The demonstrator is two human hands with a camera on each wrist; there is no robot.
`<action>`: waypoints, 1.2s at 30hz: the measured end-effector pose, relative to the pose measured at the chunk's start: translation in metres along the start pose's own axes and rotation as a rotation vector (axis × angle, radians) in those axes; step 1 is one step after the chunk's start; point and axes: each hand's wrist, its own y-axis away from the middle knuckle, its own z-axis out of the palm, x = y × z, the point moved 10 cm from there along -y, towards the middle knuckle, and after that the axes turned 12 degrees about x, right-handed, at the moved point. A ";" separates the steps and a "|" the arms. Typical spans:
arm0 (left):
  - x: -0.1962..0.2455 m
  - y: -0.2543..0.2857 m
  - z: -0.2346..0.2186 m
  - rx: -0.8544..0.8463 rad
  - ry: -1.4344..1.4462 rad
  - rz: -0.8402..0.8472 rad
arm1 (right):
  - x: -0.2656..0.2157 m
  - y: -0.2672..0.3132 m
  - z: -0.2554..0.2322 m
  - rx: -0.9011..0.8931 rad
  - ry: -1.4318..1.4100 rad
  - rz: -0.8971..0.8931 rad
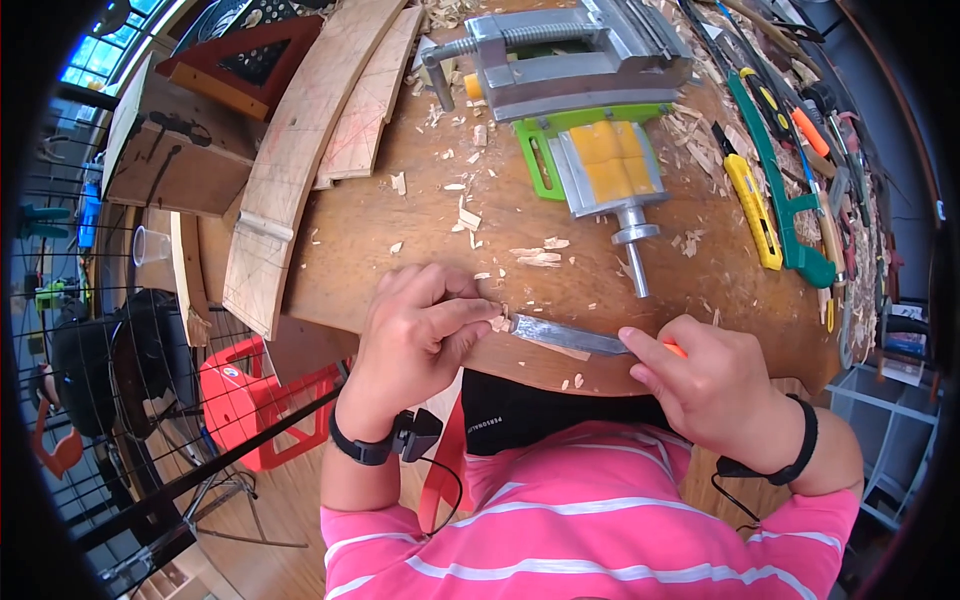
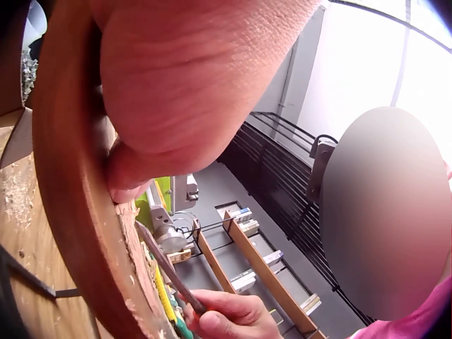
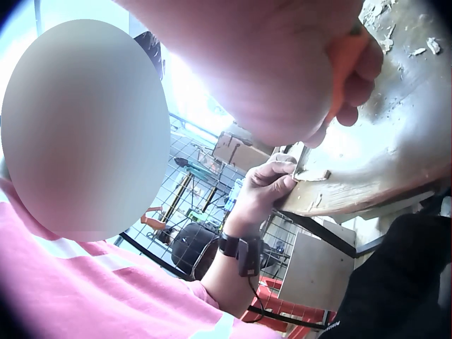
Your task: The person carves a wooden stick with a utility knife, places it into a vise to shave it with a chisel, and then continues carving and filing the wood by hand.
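Above the near edge of the wooden table (image 1: 400, 225), my left hand (image 1: 425, 325) pinches the end of a small pale wood piece (image 1: 502, 323) between thumb and fingers. A strip of the same pale wood shows along the lower side of the blade. My right hand (image 1: 705, 385) grips a knife (image 1: 570, 335) by its orange handle (image 3: 346, 70), with the index finger stretched along the back of the blade. The blade points left, its tip right at the left fingertips. In the left wrist view the right hand (image 2: 233, 314) holds the knife beside the table edge.
Behind the hands stands a metal vise (image 1: 590, 75) with a yellow-topped clamp (image 1: 610, 165). A yellow utility knife (image 1: 752, 210) and a green-handled tool (image 1: 800, 240) lie right among shavings. Long boards (image 1: 300, 150) and a wooden box (image 1: 185, 155) are left, a red stool (image 1: 245, 400) below.
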 end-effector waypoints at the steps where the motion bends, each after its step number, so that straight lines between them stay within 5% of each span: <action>1: -0.001 0.000 0.000 -0.004 0.003 0.001 | -0.003 0.000 0.000 0.006 0.022 -0.019; 11: 0.002 0.002 0.000 0.022 -0.024 0.037 | -0.011 0.013 0.022 0.016 0.093 0.018; 16: 0.001 0.003 0.000 0.059 -0.022 0.030 | 0.027 0.017 0.029 -0.028 -0.345 0.257; 19: 0.000 0.001 0.000 0.026 -0.001 0.014 | 0.025 0.015 0.004 -0.020 -0.110 0.224; 30: -0.002 0.001 0.001 0.010 0.002 0.010 | 0.010 0.041 0.009 -0.010 0.075 -0.013; 36: 0.003 0.001 0.002 0.035 -0.035 0.030 | 0.001 0.040 0.018 -0.046 0.134 0.005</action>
